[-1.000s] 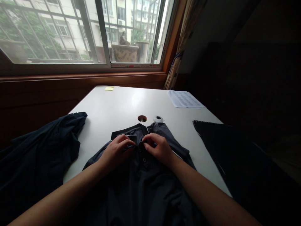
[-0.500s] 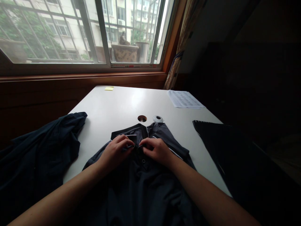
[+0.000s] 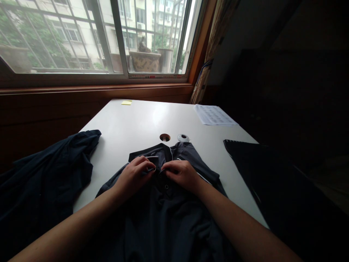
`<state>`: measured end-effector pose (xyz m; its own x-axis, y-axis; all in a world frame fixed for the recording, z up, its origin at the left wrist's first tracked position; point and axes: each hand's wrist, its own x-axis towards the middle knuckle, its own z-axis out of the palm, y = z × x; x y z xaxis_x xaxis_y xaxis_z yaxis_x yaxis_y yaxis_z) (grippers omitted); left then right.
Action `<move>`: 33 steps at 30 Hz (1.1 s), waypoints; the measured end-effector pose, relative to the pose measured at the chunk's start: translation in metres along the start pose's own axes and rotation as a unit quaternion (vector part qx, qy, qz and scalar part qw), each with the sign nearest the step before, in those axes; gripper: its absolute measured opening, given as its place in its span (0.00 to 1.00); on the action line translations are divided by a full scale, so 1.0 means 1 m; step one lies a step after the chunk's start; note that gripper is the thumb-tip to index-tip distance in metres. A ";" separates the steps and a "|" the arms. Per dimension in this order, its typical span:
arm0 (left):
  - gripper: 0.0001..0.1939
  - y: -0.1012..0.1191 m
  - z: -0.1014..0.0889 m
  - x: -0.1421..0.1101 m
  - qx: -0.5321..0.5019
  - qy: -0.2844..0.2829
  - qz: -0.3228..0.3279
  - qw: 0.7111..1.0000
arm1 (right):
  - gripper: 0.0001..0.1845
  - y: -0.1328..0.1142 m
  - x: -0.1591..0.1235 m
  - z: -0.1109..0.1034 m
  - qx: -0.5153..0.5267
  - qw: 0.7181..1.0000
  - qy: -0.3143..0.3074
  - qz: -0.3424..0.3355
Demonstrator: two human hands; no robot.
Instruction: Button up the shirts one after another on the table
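Note:
A dark polo shirt (image 3: 160,222) with thin white piping lies in front of me, its collar (image 3: 148,150) pointing away toward the window. My left hand (image 3: 137,174) pinches the left edge of the neck opening, near a small ring-like button at the fingertips. Close beside it, my right hand (image 3: 181,173) pinches the right edge of the placket between thumb and fingers. A gap of a few centimetres parts the two sets of fingertips. Below them a round button (image 3: 167,186) shows on the placket. What exactly lies inside each pinch is partly hidden.
The white table (image 3: 139,120) has a round cable hole (image 3: 165,137) and a loose grey cover (image 3: 183,138). Dark garments lie left (image 3: 65,163) and right (image 3: 261,171). Printed sheets (image 3: 215,115) and a yellow sticky note (image 3: 126,103) rest at the far side, below a barred window.
My right hand has shifted slightly left and down, drawing the placket edge nearer my left fingertips, then held there. My left hand has hardly moved.

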<state>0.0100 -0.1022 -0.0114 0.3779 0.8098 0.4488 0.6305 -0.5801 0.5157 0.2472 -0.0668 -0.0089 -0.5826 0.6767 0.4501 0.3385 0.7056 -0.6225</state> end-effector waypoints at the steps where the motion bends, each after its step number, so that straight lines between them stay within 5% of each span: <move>1: 0.06 0.000 0.000 0.000 0.001 0.001 -0.002 1.000 | 0.11 0.000 0.000 0.000 0.002 1.000 0.001 -0.003; 24: 0.07 0.006 -0.004 0.001 -0.033 0.005 -0.047 0.998 | 0.08 -0.004 0.001 -0.002 0.022 0.999 0.033 0.030; 33: 0.08 0.007 -0.001 -0.006 -0.002 -0.056 0.085 0.995 | 0.04 -0.002 -0.001 0.001 0.007 0.996 0.058 0.069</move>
<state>0.0115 -0.1110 -0.0101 0.5521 0.7041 0.4465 0.5482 -0.7101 0.4419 0.2467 -0.0694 -0.0085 -0.4419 0.7877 0.4292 0.3983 0.6010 -0.6930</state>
